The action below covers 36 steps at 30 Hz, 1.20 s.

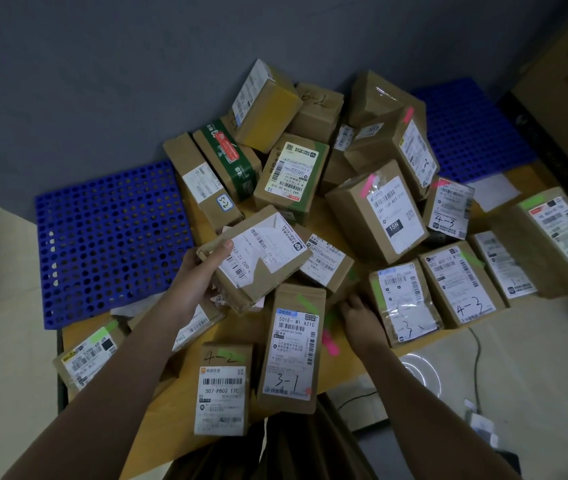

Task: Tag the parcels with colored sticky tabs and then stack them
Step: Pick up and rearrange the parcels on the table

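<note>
Along the left edge we see a blue perforated pallet [109, 244] lying bare of parcels, its near corner meeting the yellow-brown tabletop [178, 403]; beyond it stands the grey wall [102, 81]. At the table's near-left corner a parcel with a green tab [85, 355] hangs partly over the edge. Our left hand [203, 268] grips the taped parcel [258, 254], thumb curled over its top corner, holding it tilted above the others; its label reads partly "602 12". Just below it lie the parcel marked "4-2" [223, 386], printed "507-P802", and the parcel marked "3-1" [293, 348], printed "501E- M1 A21C", with a green tab near its top. Pink sticky tabs [330, 342] lie on the table just beside it. Our right hand [358, 315] rests low between parcels, fingers reaching under the pile; we cannot tell whether it pinches anything. Further back the heap rises, with a box written "6-2" [317, 109]. To the right sit the "15H" box [379, 213] with a pink tab and the box marked "4-3" [462, 282]. A second blue pallet [466, 133] shows behind, partly uncovered.
</note>
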### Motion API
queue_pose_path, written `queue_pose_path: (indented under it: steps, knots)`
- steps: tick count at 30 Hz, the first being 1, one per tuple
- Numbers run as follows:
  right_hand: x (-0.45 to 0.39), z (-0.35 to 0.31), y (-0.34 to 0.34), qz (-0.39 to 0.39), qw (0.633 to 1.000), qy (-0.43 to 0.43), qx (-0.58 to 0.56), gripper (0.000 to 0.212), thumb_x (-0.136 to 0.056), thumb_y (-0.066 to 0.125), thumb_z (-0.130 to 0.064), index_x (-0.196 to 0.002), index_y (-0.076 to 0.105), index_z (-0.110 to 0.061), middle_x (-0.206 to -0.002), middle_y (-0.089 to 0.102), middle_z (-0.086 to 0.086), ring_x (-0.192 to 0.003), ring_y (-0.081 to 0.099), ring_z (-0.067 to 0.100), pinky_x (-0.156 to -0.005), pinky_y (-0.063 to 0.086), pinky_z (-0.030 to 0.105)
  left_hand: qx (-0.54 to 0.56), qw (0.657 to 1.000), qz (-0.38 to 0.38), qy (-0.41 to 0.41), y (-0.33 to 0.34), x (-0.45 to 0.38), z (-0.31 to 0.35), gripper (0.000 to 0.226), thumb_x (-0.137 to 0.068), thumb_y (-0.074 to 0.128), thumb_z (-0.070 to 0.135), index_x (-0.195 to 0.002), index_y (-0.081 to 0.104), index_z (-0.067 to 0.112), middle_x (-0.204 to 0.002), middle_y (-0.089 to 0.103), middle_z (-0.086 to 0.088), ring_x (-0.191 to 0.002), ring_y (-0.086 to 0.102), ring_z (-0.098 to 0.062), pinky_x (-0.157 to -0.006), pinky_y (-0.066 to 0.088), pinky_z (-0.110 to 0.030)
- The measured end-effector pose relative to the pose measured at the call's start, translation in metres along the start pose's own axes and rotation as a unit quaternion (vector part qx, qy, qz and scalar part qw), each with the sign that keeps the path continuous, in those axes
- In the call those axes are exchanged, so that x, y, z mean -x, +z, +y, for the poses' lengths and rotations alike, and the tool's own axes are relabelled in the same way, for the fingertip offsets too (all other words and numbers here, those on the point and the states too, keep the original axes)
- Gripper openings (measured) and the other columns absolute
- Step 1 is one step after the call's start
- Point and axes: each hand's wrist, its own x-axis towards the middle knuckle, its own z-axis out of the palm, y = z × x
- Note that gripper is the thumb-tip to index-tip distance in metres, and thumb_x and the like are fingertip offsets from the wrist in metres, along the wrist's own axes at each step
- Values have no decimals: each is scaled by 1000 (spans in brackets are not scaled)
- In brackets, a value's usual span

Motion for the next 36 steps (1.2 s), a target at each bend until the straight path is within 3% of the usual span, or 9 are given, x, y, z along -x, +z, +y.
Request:
queue_pose_path:
  steps: [5,11,14,18,20,23,26,31,36]
  knots:
    - [-4,-6,-8,-5,1000,27,-14,31,-96,40,0,-126,50,-4,-135,46,14,-117,54,29,-98,45,36,8,1000,4,2,0,-3,-1,63,-82,64,51,-133,41,23,-122,60,-3,-106,60,-22,-71,52,-34]
    - [0,-13,-17,15,986,103,-127,14,-90,51,-4,-98,63,-2,-97,69,15,-89,66,29,-81,55,39,21,1000,-7,4,0,-5,3,61,-82,63,52,-134,45,26,-123,61,-1,-106,60,-20,-75,51,-36]
    - [13,-18,-27,92,970,135,-182,11,-89,56,-11,-97,61,-6,-86,66,10,-77,63,24,-70,56,39,16,1000,-11,-2,3,-7,10,54,-84,61,51,-131,50,26,-116,63,2,-99,60,-17,-70,47,-31]
    - [34,-31,-67,283,918,57,-271,8,-85,60,-6,-92,63,-6,-86,59,5,-71,50,13,-57,37,12,-21,998,-52,-7,8,-11,24,52,-82,63,53,-126,55,27,-112,64,9,-104,57,-14,-87,42,-35]
    - [40,-41,-93,324,886,13,-330,12,-87,60,-3,-94,68,-9,-92,60,4,-72,51,7,-61,38,5,-42,997,-72,0,9,-14,34,44,-83,61,53,-121,54,30,-104,60,15,-100,53,-11,-91,37,-35]
    - [36,-58,-122,258,830,18,-494,18,-94,55,-7,-94,69,-18,-100,61,0,-86,61,7,-67,47,8,-95,992,-85,14,2,-20,47,69,-65,67,73,-122,56,35,-120,59,10,-116,51,-18,-106,34,-44]
    - [27,-72,-139,207,773,17,-599,21,-95,55,-7,-92,69,-23,-94,67,-4,-83,65,3,-70,53,15,-147,981,-123,23,-8,-26,58,94,-40,70,84,-120,59,36,-126,61,6,-119,54,-20,-109,34,-49]
    - [13,-95,-157,180,741,-7,-646,18,-93,58,-3,-94,67,-18,-90,68,2,-77,67,6,-67,54,16,-222,966,-123,43,-10,-29,73,67,-80,57,62,-137,46,28,-147,39,3,-136,35,-23,-107,28,-38]
    - [3,-111,-159,145,725,-22,-673,13,-91,59,0,-95,68,-9,-105,66,20,-81,69,16,-66,55,20,-257,956,-87,107,-9,-30,70,63,-86,58,53,-138,45,20,-140,46,0,-122,47,-17,-94,36,-28]
